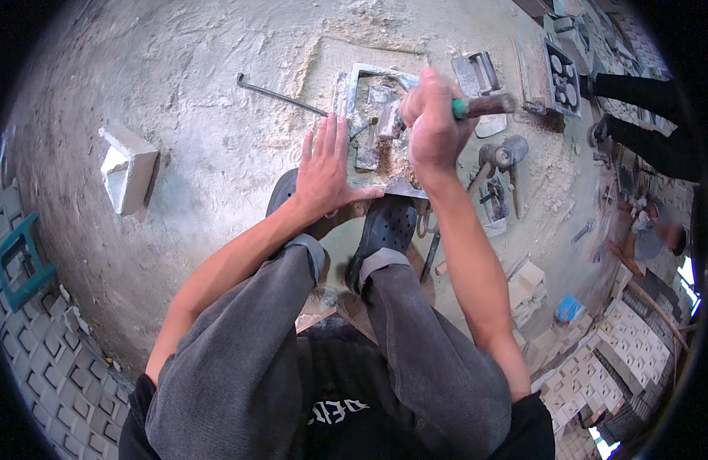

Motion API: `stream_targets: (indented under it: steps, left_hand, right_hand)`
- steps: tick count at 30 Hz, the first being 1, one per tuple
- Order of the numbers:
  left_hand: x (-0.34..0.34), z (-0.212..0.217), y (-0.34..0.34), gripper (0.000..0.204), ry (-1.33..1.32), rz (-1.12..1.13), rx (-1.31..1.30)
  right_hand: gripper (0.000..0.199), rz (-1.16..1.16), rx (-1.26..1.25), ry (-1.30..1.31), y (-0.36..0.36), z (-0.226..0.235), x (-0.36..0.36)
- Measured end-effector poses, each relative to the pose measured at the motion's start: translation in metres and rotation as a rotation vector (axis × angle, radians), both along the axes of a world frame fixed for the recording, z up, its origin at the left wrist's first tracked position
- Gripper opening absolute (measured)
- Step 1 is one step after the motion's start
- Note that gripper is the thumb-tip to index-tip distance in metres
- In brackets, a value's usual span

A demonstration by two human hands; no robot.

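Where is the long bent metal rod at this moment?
In the head view, the metal rod lies on the dusty floor, up and left of the left hand, its right end reaching toward the metal frame.

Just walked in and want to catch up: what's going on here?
A person squats on a dusty concrete floor over a metal frame mould. The left hand lies flat, fingers spread, on the mould's near left edge. The right hand grips a tool with a green and brown handle over the mould's middle. A hammer, a metal rod and a white block lie around.
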State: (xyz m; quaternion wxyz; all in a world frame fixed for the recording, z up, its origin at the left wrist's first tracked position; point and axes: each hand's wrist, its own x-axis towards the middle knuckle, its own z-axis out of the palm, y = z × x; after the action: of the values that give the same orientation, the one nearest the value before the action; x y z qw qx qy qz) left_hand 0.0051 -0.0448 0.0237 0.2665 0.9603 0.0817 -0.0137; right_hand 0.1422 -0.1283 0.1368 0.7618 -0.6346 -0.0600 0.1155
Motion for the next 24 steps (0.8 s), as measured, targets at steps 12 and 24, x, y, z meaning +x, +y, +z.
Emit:
stream_targets:
  steps: [12, 24]
  left_hand:
    - [-0.001, -0.001, 0.001, 0.141, -0.011, 0.007, -0.016]
    - [0.025, 0.009, 0.004, 0.130, -0.074, -0.042, 0.108]
  right_hand:
    - [0.037, -0.208, 0.032, 0.104, -0.001, -0.015, -0.010]
    - [0.045, 0.259, 0.102, 0.086, -0.011, -0.037, 0.014]
